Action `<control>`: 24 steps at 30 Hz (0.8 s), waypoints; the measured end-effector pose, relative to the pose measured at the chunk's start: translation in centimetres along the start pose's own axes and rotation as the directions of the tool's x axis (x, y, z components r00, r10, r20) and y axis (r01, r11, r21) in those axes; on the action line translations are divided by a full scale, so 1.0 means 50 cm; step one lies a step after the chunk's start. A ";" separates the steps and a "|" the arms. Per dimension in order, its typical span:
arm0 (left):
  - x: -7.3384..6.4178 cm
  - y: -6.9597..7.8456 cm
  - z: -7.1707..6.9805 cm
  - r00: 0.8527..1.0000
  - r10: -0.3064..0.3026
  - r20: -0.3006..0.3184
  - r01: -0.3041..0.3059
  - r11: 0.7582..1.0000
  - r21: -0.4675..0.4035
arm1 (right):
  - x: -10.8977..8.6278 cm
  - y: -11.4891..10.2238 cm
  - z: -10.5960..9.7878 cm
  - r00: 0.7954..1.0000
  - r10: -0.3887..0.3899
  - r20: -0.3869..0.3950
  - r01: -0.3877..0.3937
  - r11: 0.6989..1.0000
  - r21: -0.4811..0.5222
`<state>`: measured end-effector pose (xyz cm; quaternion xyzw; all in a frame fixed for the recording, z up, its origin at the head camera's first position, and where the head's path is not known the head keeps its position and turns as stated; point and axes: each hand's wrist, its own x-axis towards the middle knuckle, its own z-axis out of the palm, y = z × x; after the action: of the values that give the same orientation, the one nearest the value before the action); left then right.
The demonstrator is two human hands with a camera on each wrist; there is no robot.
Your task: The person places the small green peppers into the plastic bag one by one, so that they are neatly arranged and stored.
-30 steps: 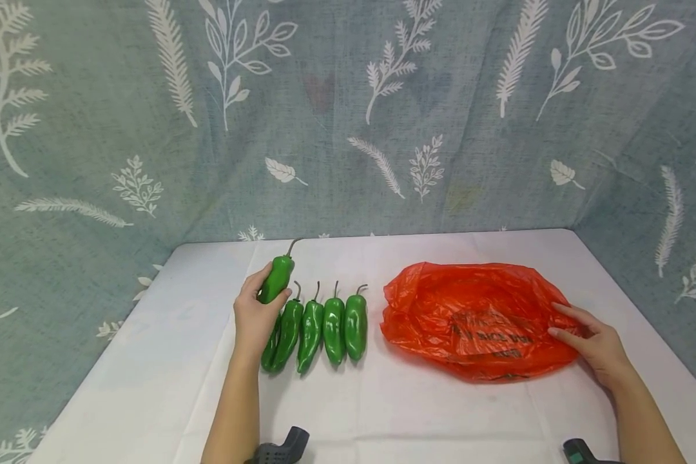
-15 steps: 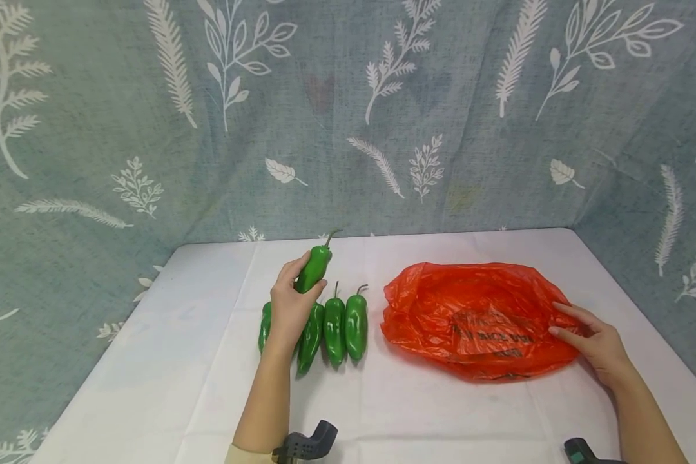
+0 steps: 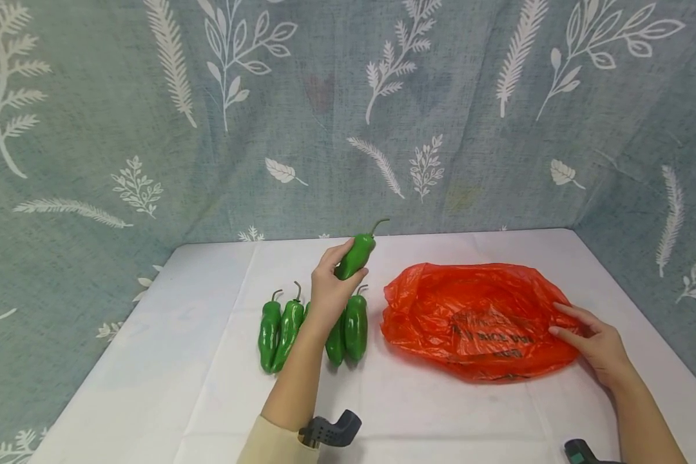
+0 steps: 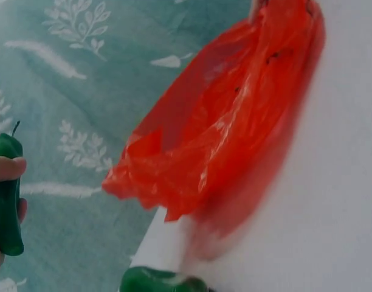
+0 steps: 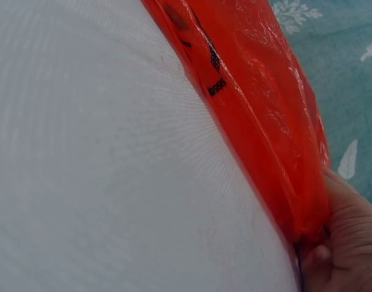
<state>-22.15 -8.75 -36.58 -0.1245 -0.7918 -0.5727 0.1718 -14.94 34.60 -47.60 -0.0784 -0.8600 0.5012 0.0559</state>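
Note:
A green chili pepper is held up in my left hand, its stem pointing up and to the right. The left wrist view also shows that pepper between thumb and fingers. Beneath the hand and forearm lies a row of several more green peppers, some partly hidden by the arm. At the right, my right hand pinches the edge of a red plastic bag, which lies with its mouth spread. In the right wrist view, the fingers curl on the gathered bag edge.
A white cloth covers the table. Green-grey fabric with white leaf prints hangs behind it and along the sides. Dark wrist-worn devices sit on both forearms.
My left hand has carried the pepper rightward over the row and slightly higher, closer to the bag. The leftmost peppers have come into view. The right hand and bag have stayed put.

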 end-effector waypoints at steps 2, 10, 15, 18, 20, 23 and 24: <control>0.006 0.007 0.015 0.999 0.036 0.023 -0.036 0.999 -0.002 | 0.000 0.000 -0.001 1.000 -0.001 -0.001 0.001 1.000 0.004; 0.018 0.027 0.077 0.981 0.153 0.119 -0.147 0.988 -0.055 | -0.002 0.000 0.002 1.000 0.007 0.010 -0.008 0.999 0.031; 0.017 0.036 0.118 0.955 0.222 0.196 -0.212 0.975 -0.072 | -0.002 0.002 0.001 1.000 0.009 0.001 -0.009 1.000 0.022; 0.016 0.039 0.143 0.928 0.273 0.253 -0.265 0.962 -0.066 | -0.001 0.001 0.000 1.000 0.008 0.001 -0.008 1.000 0.021; 0.014 0.039 0.160 0.908 0.302 0.291 -0.303 0.952 -0.043 | -0.002 0.001 0.000 1.000 0.005 0.001 -0.005 1.000 0.021; 0.012 0.041 0.182 0.875 0.324 0.359 -0.350 0.937 0.008 | -0.002 -0.001 0.000 1.000 -0.001 0.001 0.001 1.000 0.024; 0.011 0.042 0.188 0.864 0.324 0.385 -0.363 0.931 0.031 | -0.002 -0.002 0.001 1.000 0.000 0.001 0.000 1.000 0.023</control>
<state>-23.06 0.84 -37.24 -0.3611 -0.8031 -0.4575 0.1235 -14.86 34.52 -47.55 -0.0773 -0.8543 0.5109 0.0563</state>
